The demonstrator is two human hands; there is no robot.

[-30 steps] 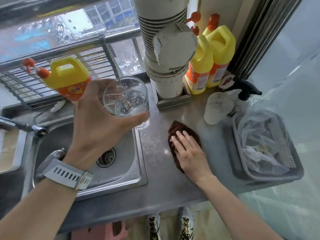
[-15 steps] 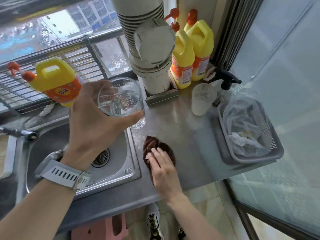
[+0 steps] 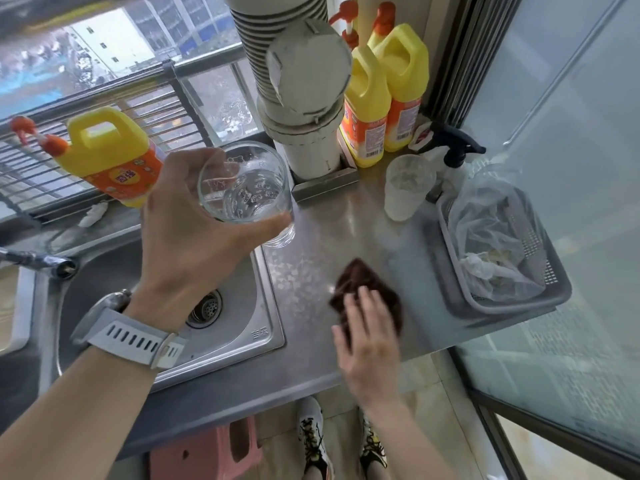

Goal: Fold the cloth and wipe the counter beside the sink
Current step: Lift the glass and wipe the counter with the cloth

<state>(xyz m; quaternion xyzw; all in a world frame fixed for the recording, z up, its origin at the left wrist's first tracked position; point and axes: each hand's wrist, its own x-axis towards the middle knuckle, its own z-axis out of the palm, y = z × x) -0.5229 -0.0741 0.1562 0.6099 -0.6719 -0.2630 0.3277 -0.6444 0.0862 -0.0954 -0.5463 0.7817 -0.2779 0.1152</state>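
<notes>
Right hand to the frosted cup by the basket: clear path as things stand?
Probably yes. The right hand lies flat on the cloth, holding nothing, and bare counter runs from there to the frosted cup. The basket sits off to the side, not between them.

The cloth [image 3: 363,282] lies on the tabletop [image 3: 346,237] right of the sink [image 3: 242,306]; a basket [image 3: 502,306] sits farther right, bottles [image 3: 384,98] at the far edge.

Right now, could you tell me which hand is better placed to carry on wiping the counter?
The right hand: it lies flat on the brown cloth on the counter beside the sink. The left hand is occupied, holding a glass of water.
</notes>
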